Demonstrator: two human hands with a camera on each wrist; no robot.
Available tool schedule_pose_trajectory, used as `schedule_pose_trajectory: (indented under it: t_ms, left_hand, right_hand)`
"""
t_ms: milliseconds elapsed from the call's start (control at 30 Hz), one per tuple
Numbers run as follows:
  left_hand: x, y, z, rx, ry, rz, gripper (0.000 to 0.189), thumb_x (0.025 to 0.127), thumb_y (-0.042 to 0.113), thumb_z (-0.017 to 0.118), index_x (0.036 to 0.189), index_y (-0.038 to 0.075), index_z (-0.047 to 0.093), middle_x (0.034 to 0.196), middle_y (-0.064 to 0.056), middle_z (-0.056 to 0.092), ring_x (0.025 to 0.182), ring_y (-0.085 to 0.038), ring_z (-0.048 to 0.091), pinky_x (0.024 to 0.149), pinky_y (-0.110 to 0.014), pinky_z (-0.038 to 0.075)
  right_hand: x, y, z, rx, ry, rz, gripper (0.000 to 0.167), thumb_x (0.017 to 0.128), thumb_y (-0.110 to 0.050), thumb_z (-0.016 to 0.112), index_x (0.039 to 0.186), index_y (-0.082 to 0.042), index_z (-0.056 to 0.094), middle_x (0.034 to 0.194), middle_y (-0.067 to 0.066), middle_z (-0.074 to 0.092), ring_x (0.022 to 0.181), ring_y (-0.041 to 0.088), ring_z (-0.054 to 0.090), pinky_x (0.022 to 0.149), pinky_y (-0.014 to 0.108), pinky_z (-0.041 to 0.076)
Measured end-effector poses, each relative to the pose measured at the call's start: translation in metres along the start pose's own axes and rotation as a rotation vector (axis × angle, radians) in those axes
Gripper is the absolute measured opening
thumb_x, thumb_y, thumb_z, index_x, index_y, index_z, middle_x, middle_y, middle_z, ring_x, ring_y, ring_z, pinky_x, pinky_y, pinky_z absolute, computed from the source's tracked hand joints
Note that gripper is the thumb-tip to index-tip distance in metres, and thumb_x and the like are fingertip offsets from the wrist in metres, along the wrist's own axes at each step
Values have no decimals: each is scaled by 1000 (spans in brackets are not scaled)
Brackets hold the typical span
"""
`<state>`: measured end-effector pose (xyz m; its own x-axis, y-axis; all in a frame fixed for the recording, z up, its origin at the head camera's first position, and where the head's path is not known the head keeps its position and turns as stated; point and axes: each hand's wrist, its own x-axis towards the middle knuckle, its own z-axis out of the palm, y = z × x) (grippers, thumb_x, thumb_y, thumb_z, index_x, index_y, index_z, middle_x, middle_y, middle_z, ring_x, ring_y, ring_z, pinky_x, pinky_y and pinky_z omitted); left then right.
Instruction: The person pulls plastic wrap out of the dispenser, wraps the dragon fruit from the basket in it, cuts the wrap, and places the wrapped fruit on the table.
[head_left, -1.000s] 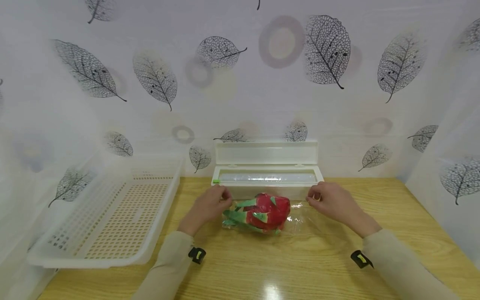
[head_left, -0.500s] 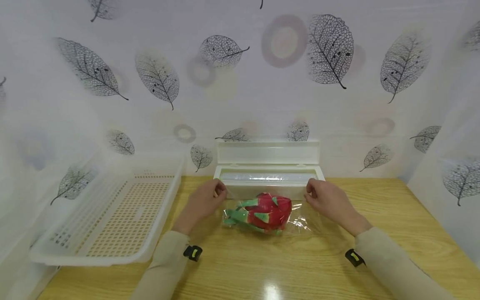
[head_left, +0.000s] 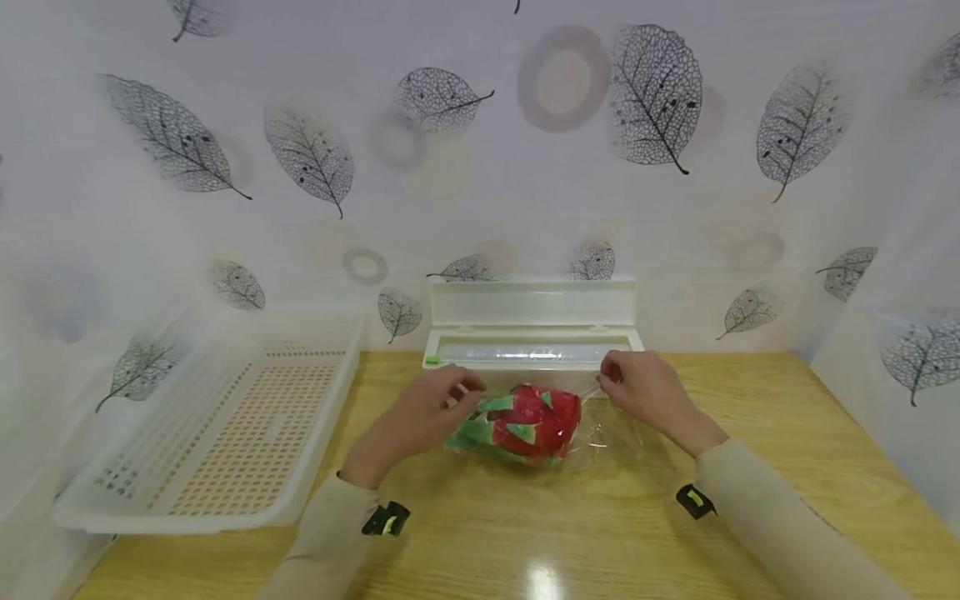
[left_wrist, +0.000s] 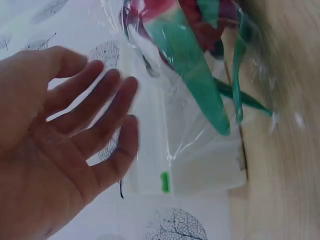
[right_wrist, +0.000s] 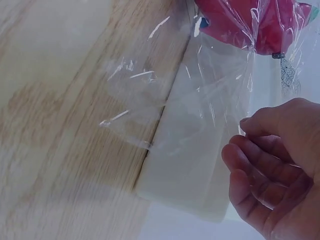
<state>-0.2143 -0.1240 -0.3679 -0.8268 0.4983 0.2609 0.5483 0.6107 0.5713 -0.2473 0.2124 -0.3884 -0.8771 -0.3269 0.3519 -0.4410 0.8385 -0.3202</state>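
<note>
A red dragon fruit [head_left: 542,423] with green scales lies on the table, clear cling film [head_left: 603,433] draped over it. Behind it stands a white cling film dispenser [head_left: 534,304], lid raised, with the film roll [head_left: 532,353] inside. My right hand [head_left: 648,396] pinches the film's edge between thumb and forefinger, right of the fruit; creases run from that pinch in the right wrist view. My left hand [head_left: 416,421] hovers by the fruit's green end, its fingers [left_wrist: 117,97] spread and loosely bent around nothing. A green slider [left_wrist: 165,182] marks the dispenser's left end.
A white plastic basket [head_left: 281,500] with a perforated base stands at the left of the wooden table [head_left: 465,533]. A leaf-patterned white sheet [head_left: 480,200] hangs close behind the dispenser and along both sides.
Both hands first pinched the film's edge at either side. My left hand has let go and moved right, toward the fruit, its fingers spreading. My right hand has shifted left, still pinching film.
</note>
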Motion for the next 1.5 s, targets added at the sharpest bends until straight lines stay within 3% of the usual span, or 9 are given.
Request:
schedule_pose_trajectory:
  t_ms: [133, 300, 533, 733, 867, 1067, 1167, 1333, 1500]
  left_hand:
    - [3, 1, 7, 27, -74, 52, 25, 105, 15, 56, 125, 6, 68, 125, -7, 72, 114, -21, 68, 98, -40, 57]
    - [4, 0, 13, 7, -87, 33, 28, 106, 12, 52, 128, 4, 67, 128, -10, 71, 124, -26, 65, 104, -46, 54]
    - [7, -4, 18, -24, -100, 14, 30, 106, 12, 49, 131, 3, 64, 131, -12, 69, 127, -27, 63, 107, -47, 51]
    - [9, -7, 22, -62, -131, -28, 32, 107, 15, 48, 133, 4, 63, 133, -12, 68, 129, -29, 61, 109, -48, 50]
    - [8, -5, 19, -75, -113, -63, 33, 107, 19, 49, 135, 5, 62, 135, -11, 67, 128, -28, 62, 108, -49, 51]
    - [7, -8, 15, -96, -77, -68, 32, 108, 20, 51, 135, 7, 62, 134, -8, 67, 122, -21, 65, 102, -43, 55]
    - [7, -10, 13, -111, -40, -56, 30, 107, 17, 53, 132, 5, 63, 131, -9, 68, 119, -20, 66, 96, -38, 58]
    - [4, -10, 10, -117, 43, -28, 26, 104, 12, 56, 127, 4, 65, 126, -12, 69, 111, -21, 67, 86, -28, 58]
    - [0, -8, 10, -95, 18, 26, 25, 104, 12, 58, 126, 5, 66, 123, -10, 71, 107, -19, 68, 83, -25, 58]
  right_hand:
    - [0, 2, 0, 15, -11, 6, 6, 91, -8, 70, 89, -4, 75, 78, 6, 75, 61, 9, 61, 55, 27, 51]
    - [-2, -1, 0, 49, -19, -15, 12, 92, -8, 67, 95, -2, 77, 82, 8, 78, 67, 14, 69, 58, 27, 55]
    - [-1, -10, -4, 136, -74, -49, 20, 94, -7, 62, 104, 1, 78, 91, 12, 79, 67, 10, 67, 57, 22, 50]
    - [-6, -9, -4, 80, -127, -58, 20, 92, -8, 64, 103, -2, 79, 84, 4, 73, 68, 6, 56, 60, 23, 47]
    - [-12, -4, -6, 68, -163, -64, 20, 90, -7, 65, 105, 0, 77, 80, 1, 68, 71, 8, 57, 62, 23, 48]
    - [-21, 4, -17, 109, -82, -39, 21, 93, -6, 64, 110, -3, 77, 86, 1, 74, 72, 8, 61, 63, 26, 50]
    - [-27, 5, -23, 128, -8, -91, 19, 93, -3, 66, 107, -5, 77, 91, 3, 77, 74, 7, 64, 63, 25, 52]
    - [-34, -2, -25, 189, 72, -298, 23, 88, 5, 69, 106, -6, 77, 96, 5, 77, 74, 1, 62, 56, 19, 48]
    - [-39, -16, -17, 166, 55, -405, 36, 86, 3, 72, 120, -6, 72, 118, 10, 74, 86, 10, 65, 63, 24, 55]
